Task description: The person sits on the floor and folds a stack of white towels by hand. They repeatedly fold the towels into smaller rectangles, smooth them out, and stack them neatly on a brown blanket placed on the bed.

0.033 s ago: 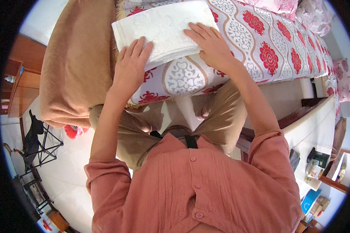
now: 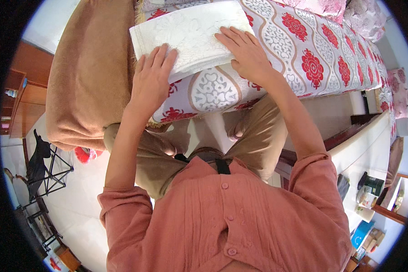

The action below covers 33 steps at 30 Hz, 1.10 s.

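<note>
A folded white cloth [image 2: 192,34] with a faint raised pattern, perhaps a towel, lies flat in front of me. Under it is a patterned cover [image 2: 215,88] of white, grey and red motifs with a fringed edge. My left hand [image 2: 154,70] rests on the cloth's near left part, fingers stretched out and spread. On its right side lies my right hand [image 2: 247,50], also flat with fingers extended. Neither hand grips anything. The palms hide small parts of the cloth's near and right edges.
A brown blanket [image 2: 88,72] drapes over the left end. Pink floral cushions [image 2: 322,9] sit at the far right. A white counter [image 2: 365,140] with small items stands to my right. On the left floor is a black folding frame [image 2: 52,167], near a red and white item [image 2: 82,154].
</note>
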Motion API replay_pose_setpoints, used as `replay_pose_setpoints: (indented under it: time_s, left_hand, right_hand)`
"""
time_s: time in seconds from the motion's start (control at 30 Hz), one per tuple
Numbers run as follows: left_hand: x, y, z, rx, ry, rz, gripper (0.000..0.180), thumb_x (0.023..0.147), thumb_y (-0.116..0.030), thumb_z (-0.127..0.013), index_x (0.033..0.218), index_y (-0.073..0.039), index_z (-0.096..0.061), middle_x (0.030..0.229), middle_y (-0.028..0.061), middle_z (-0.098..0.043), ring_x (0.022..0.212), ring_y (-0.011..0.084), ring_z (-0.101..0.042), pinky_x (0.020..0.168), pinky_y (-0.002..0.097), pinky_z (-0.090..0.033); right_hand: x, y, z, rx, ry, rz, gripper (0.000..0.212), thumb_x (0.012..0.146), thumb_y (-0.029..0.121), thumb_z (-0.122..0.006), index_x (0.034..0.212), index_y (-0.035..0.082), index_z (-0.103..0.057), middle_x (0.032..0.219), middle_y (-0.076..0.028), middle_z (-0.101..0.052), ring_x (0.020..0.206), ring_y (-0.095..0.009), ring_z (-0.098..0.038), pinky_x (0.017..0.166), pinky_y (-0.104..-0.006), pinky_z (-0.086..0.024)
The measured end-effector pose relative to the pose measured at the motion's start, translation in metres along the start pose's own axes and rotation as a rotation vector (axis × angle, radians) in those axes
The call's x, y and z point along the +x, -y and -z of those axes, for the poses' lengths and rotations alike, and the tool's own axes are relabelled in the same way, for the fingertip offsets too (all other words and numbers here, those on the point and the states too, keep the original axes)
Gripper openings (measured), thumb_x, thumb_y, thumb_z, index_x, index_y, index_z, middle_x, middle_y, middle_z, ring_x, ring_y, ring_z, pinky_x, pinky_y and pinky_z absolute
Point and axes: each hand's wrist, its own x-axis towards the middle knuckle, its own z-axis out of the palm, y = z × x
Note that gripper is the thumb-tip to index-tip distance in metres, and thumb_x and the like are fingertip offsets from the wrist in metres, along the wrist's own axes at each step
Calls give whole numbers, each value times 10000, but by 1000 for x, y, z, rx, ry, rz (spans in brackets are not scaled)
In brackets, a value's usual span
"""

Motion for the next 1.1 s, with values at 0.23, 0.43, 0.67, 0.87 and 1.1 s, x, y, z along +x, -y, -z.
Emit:
replay_pose_setpoints:
  time_s: [0.23,0.43,0.67,0.87,1.1]
  left_hand:
    - [13,5,-12,-140,-36,27,778,759,-66,-763,1470,-116,-450,1512,155,-467,1384,349,-465,1137,506,-386]
    - [18,3,-14,-30,-116,-27,661,769,-6,-697,1391,-112,-500,1383,156,-574,1293,344,-553,1038,477,-463]
    - [8,4,-3,-52,-92,13,641,798,-15,-644,1414,-113,-502,1457,170,-507,1326,357,-520,1070,511,-436]
    - [-4,-15,-14,-91,-87,42,777,754,-128,-772,1463,-102,-455,1520,154,-458,1400,344,-451,1139,510,-365]
    - [19,13,-5,-174,-39,0,732,731,-116,-780,1404,-100,-492,1362,154,-588,1212,360,-589,1013,463,-476]
  right_hand:
    - [10,-6,-10,-12,-10,-25,764,766,67,-767,1464,126,-462,1499,-75,-505,1376,-293,-481,1138,-432,-403]
    - [20,-4,-5,8,-70,3,595,765,39,-716,1333,87,-543,1376,-112,-599,1271,-299,-574,1071,-431,-461]
    - [17,3,-4,13,-56,-32,473,812,6,-592,1282,48,-558,1353,-142,-601,1255,-316,-581,1053,-438,-461]
    - [-1,7,-17,5,-65,-45,727,721,107,-808,1384,108,-510,1472,-114,-511,1383,-301,-466,1138,-437,-382]
    - [14,-7,-3,8,29,-48,739,756,169,-817,1414,110,-487,1434,-96,-559,1293,-308,-554,1078,-431,-446]
